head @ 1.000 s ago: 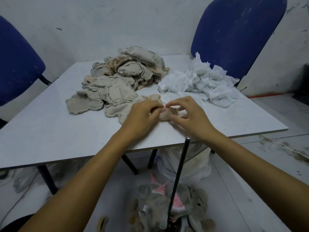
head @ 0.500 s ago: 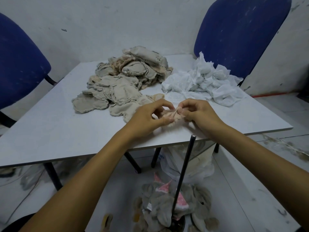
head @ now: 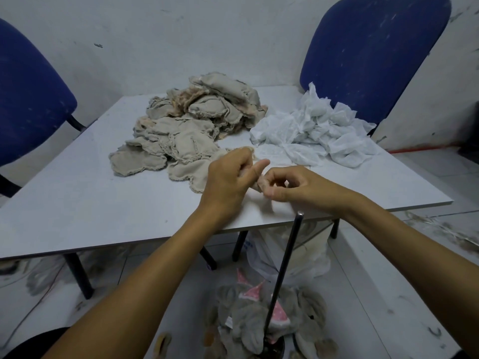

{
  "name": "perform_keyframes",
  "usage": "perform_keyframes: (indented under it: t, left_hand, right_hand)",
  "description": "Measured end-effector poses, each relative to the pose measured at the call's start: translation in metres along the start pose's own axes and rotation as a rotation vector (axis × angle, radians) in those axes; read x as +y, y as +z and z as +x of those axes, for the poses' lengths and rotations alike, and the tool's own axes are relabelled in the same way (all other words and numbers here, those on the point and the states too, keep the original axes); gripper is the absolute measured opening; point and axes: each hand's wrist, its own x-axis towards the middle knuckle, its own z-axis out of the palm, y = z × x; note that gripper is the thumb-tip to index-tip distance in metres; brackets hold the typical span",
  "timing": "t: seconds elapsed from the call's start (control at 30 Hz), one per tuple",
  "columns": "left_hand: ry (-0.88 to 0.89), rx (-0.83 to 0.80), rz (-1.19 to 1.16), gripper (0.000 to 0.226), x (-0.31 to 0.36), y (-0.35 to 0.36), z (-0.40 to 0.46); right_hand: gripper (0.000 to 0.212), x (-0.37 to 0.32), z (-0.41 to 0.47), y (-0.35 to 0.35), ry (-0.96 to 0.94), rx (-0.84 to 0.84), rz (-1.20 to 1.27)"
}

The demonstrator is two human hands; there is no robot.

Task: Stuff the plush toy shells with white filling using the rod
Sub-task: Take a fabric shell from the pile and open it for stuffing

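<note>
fingers point(head: 261, 183) pinching small plush shell point(head: 257, 186) — both hands

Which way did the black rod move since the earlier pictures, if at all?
No. The rod has not moved: its top end stays at the table near edge, below the right hand.

A white table point(head: 77, 203) carries a heap of beige shells point(head: 191, 125) and, just beside it on the right, white filling point(head: 318, 130). On the floor point(head: 388, 294) lie grey plush toys point(head: 248, 322).
</note>
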Motion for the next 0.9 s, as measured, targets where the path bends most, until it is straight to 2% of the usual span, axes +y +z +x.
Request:
perform_keyframes:
  t: [0.07, 0.17, 0.27, 0.33, 0.37, 0.43, 0.5, 0.53, 0.57, 0.6, 0.63, 0.67, 0.7, 0.77, 0.83, 0.9]
  left_hand:
    - [-0.063, 0.011, 0.029, 0.049, 0.000, 0.005, 0.002]
    - [-0.168, -0.045, -0.039, 0.052, -0.004, 0.009, 0.003]
    - [-0.155, -0.109, -0.089, 0.040, -0.002, 0.008, 0.002]
    - [-0.120, -0.158, -0.078, 0.029, -0.005, 0.008, 0.003]
    - [-0.134, -0.184, -0.104, 0.022, -0.005, 0.008, 0.002]
    - [-0.188, -0.232, -0.265, 0.010, -0.005, 0.002, 0.003]
    - [-0.220, -0.299, -0.426, 0.018, -0.007, -0.009, 0.006]
    - [-0.237, -0.374, -0.462, 0.024, -0.008, -0.016, 0.009]
    - [-0.254, -0.496, -0.469, 0.027, -0.010, -0.022, 0.013]
    - [-0.268, -0.648, -0.470, 0.028, -0.011, -0.028, 0.017]
    - [-0.284, -0.787, -0.484, 0.029, -0.011, -0.032, 0.018]
    - [-0.312, -0.869, -0.510, 0.034, -0.013, -0.033, 0.019]
    - [-0.348, -0.881, -0.514, 0.041, -0.013, -0.033, 0.020]
    - [-0.403, -0.780, -0.469, 0.054, -0.014, -0.027, 0.019]
    - [-0.453, -0.562, -0.484, 0.056, -0.017, -0.019, 0.017]
    - [-0.481, -0.353, -0.550, 0.045, -0.021, -0.015, 0.015]
  right_hand:
    - [0.019, 0.004, 0.001, 0.002, -0.010, 0.068, 0.002]
    - [0.024, 0.009, 0.008, 0.008, -0.009, 0.319, 0.076]
    - [0.027, 0.013, 0.016, 0.013, 0.033, 0.542, 0.086]
    - [0.022, 0.016, 0.018, 0.015, 0.037, 0.596, 0.077]
    - [0.020, 0.016, 0.019, 0.013, 0.025, 0.550, 0.095]
    - [0.017, 0.016, 0.018, 0.002, 0.014, 0.318, 0.228]
    - [0.007, 0.015, 0.017, -0.015, 0.067, 0.093, 0.523]
    - [0.002, 0.017, 0.020, -0.023, 0.090, 0.097, 0.615]
    - [0.007, 0.020, 0.025, -0.029, 0.095, 0.193, 0.575]
    - [0.013, 0.024, 0.032, -0.031, 0.088, 0.331, 0.365]
    - [0.018, 0.028, 0.043, -0.031, 0.053, 0.465, 0.045]
    - [0.022, 0.030, 0.056, -0.030, 0.009, 0.523, -0.270]
    - [0.026, 0.030, 0.071, -0.028, -0.016, 0.511, -0.526]
    - [0.033, 0.029, 0.099, -0.027, 0.030, 0.379, -0.803]
    - [0.037, 0.028, 0.119, -0.023, 0.090, 0.216, -0.894]
    - [0.035, 0.029, 0.127, -0.017, 0.098, 0.199, -0.912]
